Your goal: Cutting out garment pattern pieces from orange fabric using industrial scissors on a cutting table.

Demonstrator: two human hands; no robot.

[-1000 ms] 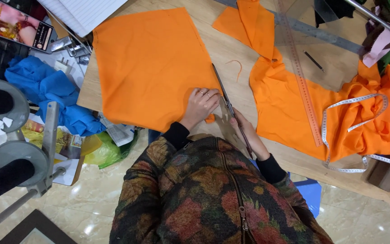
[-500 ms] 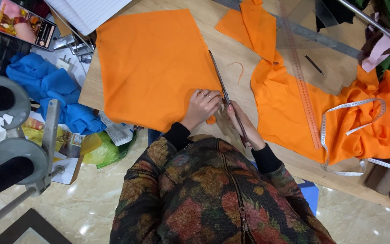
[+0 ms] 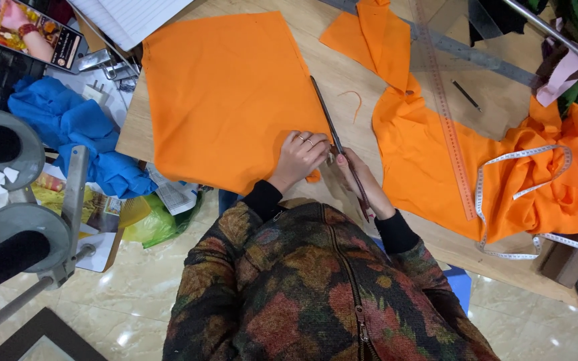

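Pressing flat on the near edge of a large square sheet of orange cloth (image 3: 225, 93), left hand (image 3: 300, 155), fingers spread, nothing clasped. Closing around the handles of long dark tailor's scissors (image 3: 338, 148), right hand (image 3: 358, 180), grip wrapped tight on them; blades lying along the sheet's right edge, tips pointing away across the pale wooden bench (image 3: 342, 80). Lying just right of the scissors, a bigger crumpled orange cloth (image 3: 503, 174), with a long clear ruler (image 3: 446, 120) and a white measuring tape (image 3: 523, 157) resting on it.
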